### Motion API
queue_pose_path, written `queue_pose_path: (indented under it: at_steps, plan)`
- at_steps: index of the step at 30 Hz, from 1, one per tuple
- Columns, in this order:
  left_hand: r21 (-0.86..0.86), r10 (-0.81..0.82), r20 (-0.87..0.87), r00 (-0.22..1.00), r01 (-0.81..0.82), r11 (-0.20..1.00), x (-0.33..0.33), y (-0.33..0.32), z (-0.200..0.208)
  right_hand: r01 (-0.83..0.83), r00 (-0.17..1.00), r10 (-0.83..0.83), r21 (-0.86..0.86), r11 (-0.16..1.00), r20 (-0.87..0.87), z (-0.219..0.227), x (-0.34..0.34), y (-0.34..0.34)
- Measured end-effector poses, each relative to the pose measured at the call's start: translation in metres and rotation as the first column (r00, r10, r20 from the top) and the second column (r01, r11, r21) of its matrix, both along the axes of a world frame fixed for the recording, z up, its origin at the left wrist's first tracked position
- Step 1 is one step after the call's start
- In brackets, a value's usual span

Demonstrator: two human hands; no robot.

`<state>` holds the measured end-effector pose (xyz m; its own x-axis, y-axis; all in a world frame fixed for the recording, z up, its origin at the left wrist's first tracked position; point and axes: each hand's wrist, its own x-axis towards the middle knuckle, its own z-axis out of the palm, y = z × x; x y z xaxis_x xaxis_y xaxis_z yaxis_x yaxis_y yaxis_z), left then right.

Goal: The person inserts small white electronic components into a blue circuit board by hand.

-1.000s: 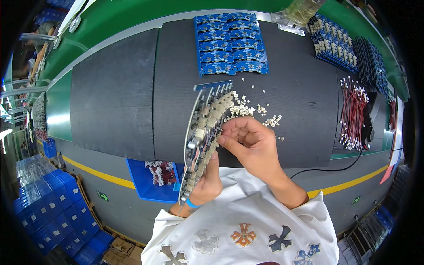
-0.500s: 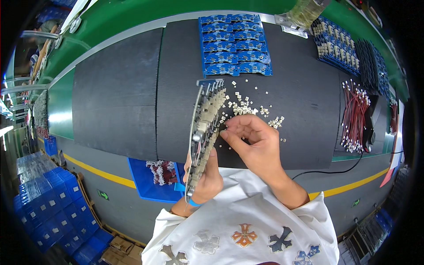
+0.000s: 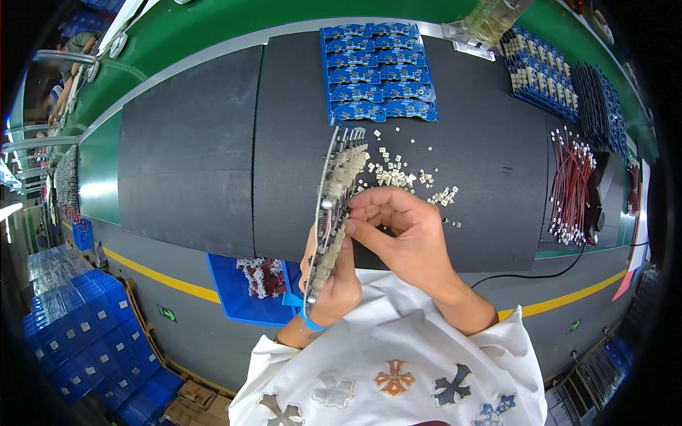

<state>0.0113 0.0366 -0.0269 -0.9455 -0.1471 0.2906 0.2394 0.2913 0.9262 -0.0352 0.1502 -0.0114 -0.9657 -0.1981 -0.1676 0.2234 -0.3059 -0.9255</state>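
My left hand (image 3: 338, 290) grips a circuit board panel (image 3: 332, 206) near its lower end and holds it on edge above the bench. White connectors and other components stand out from the panel's right face. Close against that face is my right hand (image 3: 405, 231), its thumb and index finger pinched at the connector rows. Whatever sits between those fingertips is too small and hidden to name. Just beyond my right hand, loose white connectors (image 3: 393, 175) lie scattered on the black mat (image 3: 483, 177).
A blue board panel (image 3: 380, 74) lies at the mat's far side. Stacked boards with connectors (image 3: 543, 74) and red wire bundles (image 3: 570, 188) are at right. A blue bin (image 3: 231, 291) with wired parts stands below the bench's near edge.
The panel has shifted slightly right and become more upright. My right hand has moved a little left, bringing its fingertips up to the panel's connector face.
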Motion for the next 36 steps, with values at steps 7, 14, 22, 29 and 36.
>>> queue_pose_path:
  at_steps: [7, 14, 22, 29, 36]
  plan:
    - [-0.039, 0.106, -0.12, 0.987, -0.112, 0.993, -0.006, 0.004, -0.004, 0.009, 0.999, -0.011, 0.069, 0.998, 0.03, 0.004, 0.002, 0.004]
    - [-0.031, 0.103, -0.014, 0.995, -0.103, 0.994, -0.002, 0.003, -0.001, 0.034, 0.999, -0.033, -0.056, 0.998, 0.015, -0.003, -0.004, -0.001]
    - [-0.13, 0.106, -0.063, 0.992, -0.113, 0.985, -0.003, 0.001, -0.009, 0.01, 1.0, -0.006, -0.17, 0.985, 0.023, 0.007, 0.0, -0.002]
    - [-0.07, 0.079, -0.136, 0.988, -0.089, 0.994, -0.01, 0.002, -0.004, -0.048, 0.999, 0.049, -0.074, 0.996, 0.003, 0.01, -0.001, 0.0]
    - [-0.096, 0.065, -0.061, 0.996, -0.071, 0.993, -0.006, 0.0, -0.009, 0.001, 1.0, 0.005, -0.181, 0.984, 0.03, 0.007, -0.005, -0.005]
